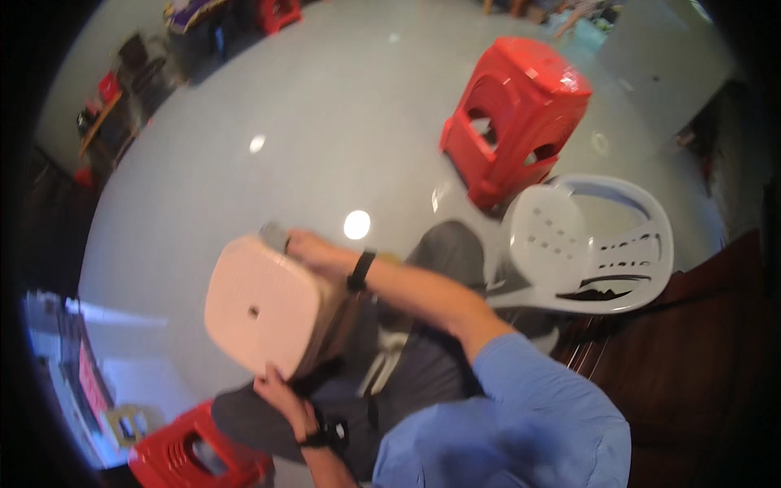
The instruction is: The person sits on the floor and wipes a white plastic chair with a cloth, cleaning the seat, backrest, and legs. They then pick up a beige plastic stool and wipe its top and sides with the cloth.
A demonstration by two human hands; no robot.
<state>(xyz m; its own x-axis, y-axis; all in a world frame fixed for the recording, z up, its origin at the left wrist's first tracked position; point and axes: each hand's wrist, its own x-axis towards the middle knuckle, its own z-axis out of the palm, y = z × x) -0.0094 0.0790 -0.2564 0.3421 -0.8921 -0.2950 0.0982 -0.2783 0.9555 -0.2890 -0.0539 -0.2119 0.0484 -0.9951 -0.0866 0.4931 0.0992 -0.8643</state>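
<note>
A pale pink plastic stool [262,308] with a rounded square seat and a small hole in its middle is held before me, tilted, near my knees. My left hand [279,393] grips the near edge of the seat, thumb on top. At the seat's far edge, my right hand [314,249] is closed on a small grey object [274,235], too blurred to name. The object touches or nearly touches the stool's rim. The stool's legs are mostly hidden behind the seat and my forearm.
A tall red plastic stool [518,116] and a white plastic chair [549,238] stand to my right. Another red stool [198,451] is by my left knee. A dark wooden surface [683,360] lies beside me. Part of another person [570,18] shows at the far edge.
</note>
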